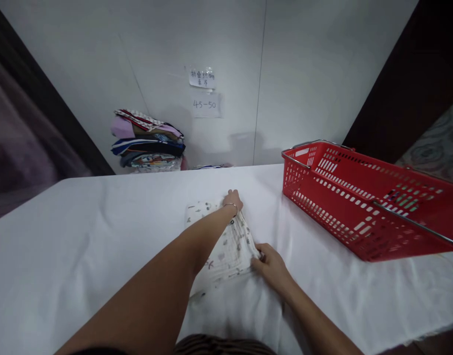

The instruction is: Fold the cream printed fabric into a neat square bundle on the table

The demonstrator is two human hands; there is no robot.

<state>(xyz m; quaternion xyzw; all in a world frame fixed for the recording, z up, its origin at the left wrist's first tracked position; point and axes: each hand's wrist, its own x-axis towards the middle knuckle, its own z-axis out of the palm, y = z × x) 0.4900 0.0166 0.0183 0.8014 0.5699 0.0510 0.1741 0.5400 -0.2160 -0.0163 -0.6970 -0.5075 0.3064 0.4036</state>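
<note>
White printed cloth (228, 251) lies left of the red basket (315, 198). Right hand (273, 267): thumb and fingers pinch the basket-side edge. Left hand (233, 198): at the far basket-side corner; finger closure cannot be determined.

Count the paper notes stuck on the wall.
2. The upper note, handwritten, hangs above and right of the clothes stack; the lower note, marked 45-50, sits just beneath it. No others show.

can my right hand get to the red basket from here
Probably yes: the red basket is on the right hand's own side, with only white tablecloth visible between. It would likely need to release the patterned cloth first, since its fingers grip the edge.
</note>
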